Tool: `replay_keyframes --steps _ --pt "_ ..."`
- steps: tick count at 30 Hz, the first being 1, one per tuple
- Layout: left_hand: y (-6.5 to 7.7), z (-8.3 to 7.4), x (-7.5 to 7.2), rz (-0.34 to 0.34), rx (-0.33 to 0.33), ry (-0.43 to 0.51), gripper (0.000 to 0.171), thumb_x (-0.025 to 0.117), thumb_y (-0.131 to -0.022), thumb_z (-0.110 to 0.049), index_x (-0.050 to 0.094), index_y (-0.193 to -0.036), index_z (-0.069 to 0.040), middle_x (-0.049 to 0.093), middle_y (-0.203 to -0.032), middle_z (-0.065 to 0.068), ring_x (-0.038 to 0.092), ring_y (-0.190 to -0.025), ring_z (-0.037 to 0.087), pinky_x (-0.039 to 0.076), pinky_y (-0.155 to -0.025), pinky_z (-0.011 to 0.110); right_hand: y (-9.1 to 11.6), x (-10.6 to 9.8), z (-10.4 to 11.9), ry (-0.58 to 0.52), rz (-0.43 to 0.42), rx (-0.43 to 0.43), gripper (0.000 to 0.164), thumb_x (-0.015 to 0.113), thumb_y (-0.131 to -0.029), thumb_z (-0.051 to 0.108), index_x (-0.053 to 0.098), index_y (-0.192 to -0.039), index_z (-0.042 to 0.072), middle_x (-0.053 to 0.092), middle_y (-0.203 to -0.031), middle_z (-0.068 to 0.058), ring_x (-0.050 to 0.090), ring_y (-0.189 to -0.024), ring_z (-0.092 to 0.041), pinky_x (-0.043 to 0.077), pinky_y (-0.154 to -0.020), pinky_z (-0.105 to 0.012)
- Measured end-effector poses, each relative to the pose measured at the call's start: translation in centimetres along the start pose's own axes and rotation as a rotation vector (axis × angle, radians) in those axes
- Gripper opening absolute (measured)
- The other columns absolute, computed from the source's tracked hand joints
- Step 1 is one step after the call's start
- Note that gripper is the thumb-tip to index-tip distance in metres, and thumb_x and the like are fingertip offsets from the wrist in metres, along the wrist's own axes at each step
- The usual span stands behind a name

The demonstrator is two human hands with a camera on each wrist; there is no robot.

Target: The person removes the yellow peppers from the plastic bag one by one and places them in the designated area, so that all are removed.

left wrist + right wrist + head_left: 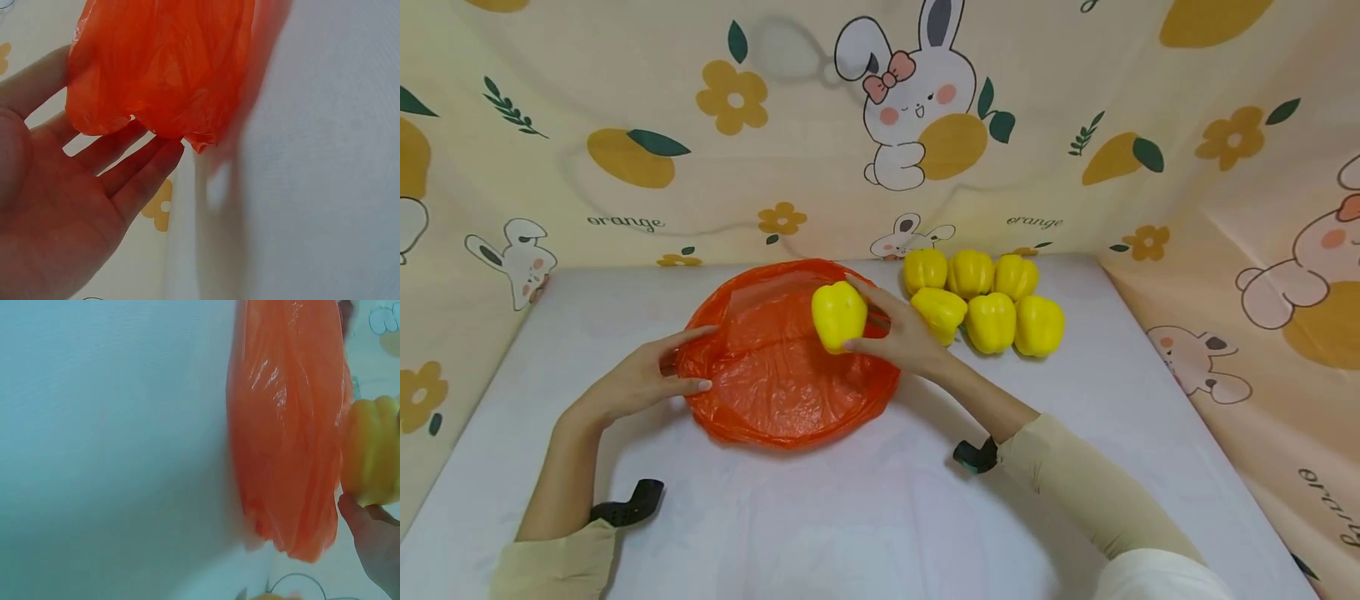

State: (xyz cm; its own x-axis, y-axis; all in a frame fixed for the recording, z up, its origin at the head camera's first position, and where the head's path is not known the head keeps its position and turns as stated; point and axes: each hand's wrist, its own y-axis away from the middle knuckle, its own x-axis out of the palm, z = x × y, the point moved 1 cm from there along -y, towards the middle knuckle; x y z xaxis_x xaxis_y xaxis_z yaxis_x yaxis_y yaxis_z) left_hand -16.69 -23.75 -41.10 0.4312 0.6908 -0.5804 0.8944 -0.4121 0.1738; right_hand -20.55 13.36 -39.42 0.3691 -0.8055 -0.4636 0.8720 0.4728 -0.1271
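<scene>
A yellow bell pepper (pixel 838 317) is pinched between the thumb and fingers of my right hand (pixel 901 333), over the right part of a red plastic bag (pixel 782 375). The bag sits with its round mouth spread wide and facing up. At its left rim, my left hand (pixel 628 379) touches the plastic with fairly straight, spread fingers. In the left wrist view, the bag's side (pixel 169 69) covers the fingertips of that hand (pixel 81 200). The right wrist view shows the pepper (pixel 372 450) beside the bag's upper edge, partly cut off by the frame.
Several more yellow bell peppers (pixel 990 322) stand in two rows at the back right of the white table (pixel 850 517); one in front (pixel 940 312) lies tipped. Printed cloth (pixel 820 167) with rabbits and oranges hangs behind and at the sides.
</scene>
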Motion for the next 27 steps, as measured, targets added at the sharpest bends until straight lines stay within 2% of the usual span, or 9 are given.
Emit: replay_keyframes --steps 5,10,14,22,27 --pt "0.0 0.1 0.0 0.005 0.004 0.01 0.07 0.071 -0.093 -0.025 0.038 -0.153 -0.015 0.039 -0.151 0.02 0.042 -0.129 0.039 0.043 -0.101 0.062 1.1 -1.1 -0.4 -0.001 -0.014 -0.001 0.086 0.081 -0.085 0.025 0.034 -0.156 0.028 0.038 -0.156 0.009 0.047 -0.134 -0.02 0.045 -0.106 -0.036" --pt "0.2 0.1 -0.1 0.002 0.008 0.014 0.067 0.068 -0.095 -0.024 0.037 -0.154 -0.016 0.039 -0.152 0.02 0.043 -0.129 0.038 0.043 -0.102 0.062 2.3 -2.5 -0.4 -0.044 -0.036 0.035 0.084 0.082 -0.084 0.023 0.037 -0.154 0.031 0.04 -0.154 0.008 0.048 -0.133 -0.025 0.044 -0.107 -0.042" --pt "0.3 0.0 0.0 -0.006 0.008 0.005 0.064 0.066 -0.097 -0.025 0.037 -0.154 -0.014 0.042 -0.149 0.021 0.046 -0.124 0.038 0.045 -0.1 0.061 3.4 -3.5 -0.8 -0.048 -0.036 0.031 0.085 0.081 -0.084 0.021 0.036 -0.155 0.029 0.041 -0.154 0.005 0.048 -0.133 -0.025 0.043 -0.108 -0.04" --pt "0.1 -0.3 0.3 -0.008 -0.036 -0.055 0.072 0.069 -0.094 -0.037 0.036 -0.154 -0.013 0.035 -0.153 0.024 0.034 -0.136 0.044 0.034 -0.104 0.069 6.0 -4.7 -1.5 -0.015 -0.04 0.015 0.084 0.082 -0.083 0.014 0.038 -0.154 0.026 0.04 -0.155 0.001 0.05 -0.132 -0.03 0.045 -0.105 -0.046" --pt "-0.1 -0.4 0.5 -0.006 -0.037 -0.07 0.075 0.072 -0.091 -0.033 0.036 -0.154 -0.012 0.034 -0.153 0.025 0.033 -0.136 0.045 0.036 -0.104 0.068 7.4 -5.3 -1.9 -0.003 -0.073 0.029 0.087 0.082 -0.08 0.006 0.038 -0.154 0.017 0.04 -0.155 -0.004 0.049 -0.132 -0.032 0.044 -0.107 -0.047"
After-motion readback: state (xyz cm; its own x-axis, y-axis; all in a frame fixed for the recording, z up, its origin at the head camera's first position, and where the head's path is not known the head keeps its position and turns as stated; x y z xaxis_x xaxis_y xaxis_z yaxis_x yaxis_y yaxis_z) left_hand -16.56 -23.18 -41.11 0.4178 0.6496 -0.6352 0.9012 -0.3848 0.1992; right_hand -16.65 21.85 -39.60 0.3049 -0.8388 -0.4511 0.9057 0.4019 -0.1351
